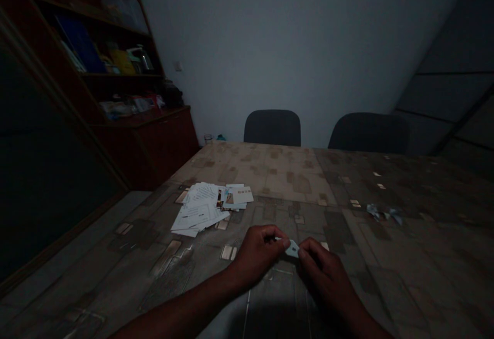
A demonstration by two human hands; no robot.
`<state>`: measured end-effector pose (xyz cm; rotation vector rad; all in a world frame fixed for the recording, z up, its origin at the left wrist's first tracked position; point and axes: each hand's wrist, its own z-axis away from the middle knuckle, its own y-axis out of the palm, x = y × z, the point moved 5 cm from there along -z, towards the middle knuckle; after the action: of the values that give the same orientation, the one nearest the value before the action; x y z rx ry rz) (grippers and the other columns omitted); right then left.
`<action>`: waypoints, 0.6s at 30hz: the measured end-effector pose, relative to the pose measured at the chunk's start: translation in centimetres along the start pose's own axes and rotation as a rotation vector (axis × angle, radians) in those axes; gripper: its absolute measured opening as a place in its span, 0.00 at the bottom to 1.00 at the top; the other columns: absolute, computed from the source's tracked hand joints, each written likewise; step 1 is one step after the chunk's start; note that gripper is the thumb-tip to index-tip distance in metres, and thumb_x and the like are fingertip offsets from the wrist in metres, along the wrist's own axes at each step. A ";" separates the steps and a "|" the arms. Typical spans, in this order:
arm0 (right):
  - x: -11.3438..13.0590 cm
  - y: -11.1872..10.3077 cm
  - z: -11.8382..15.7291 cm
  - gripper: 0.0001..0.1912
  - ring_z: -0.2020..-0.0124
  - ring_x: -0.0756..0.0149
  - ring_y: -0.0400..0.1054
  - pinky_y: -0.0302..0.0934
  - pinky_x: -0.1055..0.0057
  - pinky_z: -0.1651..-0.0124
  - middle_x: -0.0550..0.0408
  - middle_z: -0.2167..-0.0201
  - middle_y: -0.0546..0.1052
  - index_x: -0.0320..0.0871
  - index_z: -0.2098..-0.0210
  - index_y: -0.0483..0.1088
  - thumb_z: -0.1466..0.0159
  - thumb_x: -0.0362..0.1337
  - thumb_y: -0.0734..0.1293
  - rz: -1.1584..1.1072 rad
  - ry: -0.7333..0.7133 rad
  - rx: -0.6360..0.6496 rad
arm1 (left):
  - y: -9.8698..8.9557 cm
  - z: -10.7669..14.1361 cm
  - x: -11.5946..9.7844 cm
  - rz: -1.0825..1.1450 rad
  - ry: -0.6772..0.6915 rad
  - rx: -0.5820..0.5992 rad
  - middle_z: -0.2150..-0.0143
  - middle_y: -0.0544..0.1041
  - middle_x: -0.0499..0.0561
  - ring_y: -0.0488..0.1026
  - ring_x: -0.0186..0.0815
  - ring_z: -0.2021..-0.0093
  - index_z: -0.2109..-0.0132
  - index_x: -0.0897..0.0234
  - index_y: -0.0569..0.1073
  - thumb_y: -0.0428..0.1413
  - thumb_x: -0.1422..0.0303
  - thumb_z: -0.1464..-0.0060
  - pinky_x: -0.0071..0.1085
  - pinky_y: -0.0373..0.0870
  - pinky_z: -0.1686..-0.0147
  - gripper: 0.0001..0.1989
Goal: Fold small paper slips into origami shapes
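A small pale piece, perhaps folded paper, point(293, 249) is held between my two hands, just above the near part of the table. My left hand point(262, 249) pinches its left end between thumb and fingers. At its right end, the fingertips of my right hand point(320, 262) are closed on it. A small dark spot shows on its face. Farther left on the table lies a spread pile of white papers and cards point(200, 208), some printed with text and pictures.
The patterned tabletop point(278, 169) stretches away to two dark chairs point(272, 127) point(368, 130) by the wall. Small crumpled, shiny scraps point(384, 213) lie at the right. A wooden shelf cabinet point(165, 138) with assorted items stands at the back left.
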<state>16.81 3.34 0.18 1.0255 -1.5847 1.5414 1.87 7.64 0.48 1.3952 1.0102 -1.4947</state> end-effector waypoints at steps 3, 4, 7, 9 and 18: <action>0.1 0.1 -0.1 0.18 0.75 0.66 0.58 0.52 0.72 0.72 0.61 0.80 0.62 0.45 0.76 0.61 0.35 0.50 0.56 0.011 -0.002 0.021 | -0.1 -0.2 -0.2 0.019 0.003 0.024 0.79 0.68 0.45 0.63 0.30 0.77 0.73 0.68 0.76 0.60 0.65 0.54 0.25 0.56 0.75 0.09; 0.2 0.1 -0.1 0.18 0.75 0.66 0.58 0.51 0.72 0.72 0.61 0.79 0.62 0.45 0.76 0.60 0.35 0.49 0.56 0.012 -0.006 0.029 | -0.1 -0.2 -0.3 0.024 -0.001 0.028 0.79 0.68 0.45 0.63 0.30 0.77 0.74 0.68 0.76 0.60 0.65 0.54 0.25 0.56 0.76 0.09; 0.2 0.2 -0.1 0.18 0.75 0.66 0.58 0.50 0.72 0.72 0.61 0.79 0.61 0.45 0.75 0.60 0.35 0.49 0.55 0.009 -0.014 0.051 | -0.3 -0.4 -0.5 0.041 -0.005 0.029 0.80 0.69 0.46 0.63 0.30 0.78 0.74 0.68 0.75 0.60 0.64 0.54 0.26 0.56 0.76 0.10; 0.0 0.0 0.0 0.18 0.75 0.66 0.57 0.50 0.72 0.72 0.61 0.79 0.61 0.45 0.76 0.59 0.35 0.49 0.55 0.005 -0.011 0.051 | -0.7 -0.5 -0.9 0.046 -0.003 0.011 0.81 0.68 0.46 0.62 0.30 0.79 0.74 0.67 0.74 0.60 0.64 0.54 0.26 0.56 0.77 0.10; 1.0 -0.8 0.0 0.17 0.72 0.64 0.62 0.53 0.71 0.69 0.59 0.76 0.66 0.44 0.70 0.65 0.33 0.49 0.56 -0.004 -0.034 0.008 | -1.1 -0.7 -1.0 0.002 0.026 0.016 0.81 0.69 0.46 0.63 0.29 0.79 0.74 0.69 0.75 0.60 0.67 0.53 0.25 0.57 0.77 0.08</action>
<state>17.04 3.32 1.44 1.0640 -1.5994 1.5364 1.14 8.69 1.48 1.4299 1.0145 -1.4905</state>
